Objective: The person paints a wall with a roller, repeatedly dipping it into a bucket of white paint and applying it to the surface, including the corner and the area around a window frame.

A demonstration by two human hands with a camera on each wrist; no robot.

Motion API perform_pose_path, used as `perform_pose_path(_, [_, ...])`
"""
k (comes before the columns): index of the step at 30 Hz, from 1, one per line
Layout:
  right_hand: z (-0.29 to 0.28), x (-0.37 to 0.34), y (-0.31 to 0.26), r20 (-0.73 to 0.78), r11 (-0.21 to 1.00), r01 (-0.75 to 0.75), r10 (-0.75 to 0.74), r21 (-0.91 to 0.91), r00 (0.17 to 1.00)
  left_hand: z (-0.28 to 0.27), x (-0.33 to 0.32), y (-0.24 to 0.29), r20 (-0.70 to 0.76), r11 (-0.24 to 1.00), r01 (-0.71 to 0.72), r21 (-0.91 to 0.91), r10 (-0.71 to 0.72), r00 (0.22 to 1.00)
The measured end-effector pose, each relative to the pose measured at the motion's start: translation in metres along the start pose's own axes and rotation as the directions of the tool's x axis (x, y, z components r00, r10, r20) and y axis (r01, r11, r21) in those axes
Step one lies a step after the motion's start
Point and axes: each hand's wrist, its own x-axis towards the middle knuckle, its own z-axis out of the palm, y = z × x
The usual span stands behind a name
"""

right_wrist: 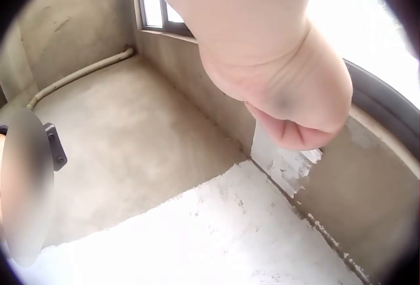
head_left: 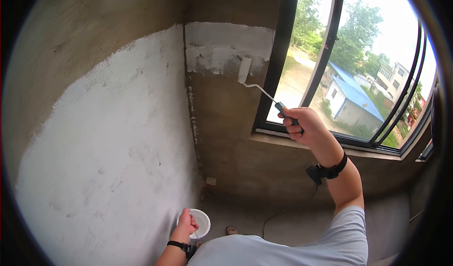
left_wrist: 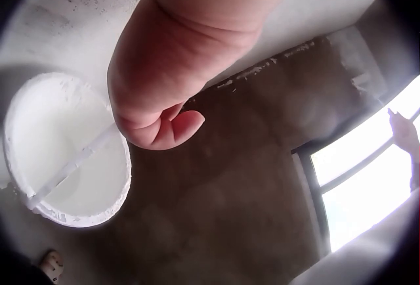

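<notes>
My right hand (head_left: pixel 302 122) grips the dark green handle of a paint roller (head_left: pixel 244 70), held out at arm's length. The white roller sleeve lies over the lower edge of a white patch on the brown wall, left of the window. In the right wrist view the curled hand (right_wrist: pixel 295 114) hides the roller. Low on the left, my left hand (head_left: pixel 188 221) holds the handle of a white bucket (head_left: pixel 204 223). White paint (left_wrist: pixel 85 167) shows inside the bucket in the left wrist view, and the pale handle slants across its mouth up to the curled fingers.
The left wall (head_left: pixel 118 148) bears a broad white coat below bare brown plaster. A dark-framed window (head_left: pixel 306 87) stands on the right, with a sill beneath. A small pale wall box (head_left: pixel 211 181) sits low near the corner. A cable (head_left: pixel 269 219) hangs beside the body.
</notes>
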Motion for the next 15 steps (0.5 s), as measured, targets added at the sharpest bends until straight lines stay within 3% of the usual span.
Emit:
perform_pose_path(8, [-0.044,-0.026,0.004,-0.019,0.998,0.040,-0.041,-0.053,0.999,0.020,0.002,-0.004,0.027,0.995,0.015,0.097,-0.018,0.999])
perform_pose_path(15, [-0.038,-0.040,-0.013,-0.054,0.993,0.070,-0.075,-0.095,0.996,0.022,0.002,0.002,0.056,0.994,0.035,0.101,-0.041,0.998])
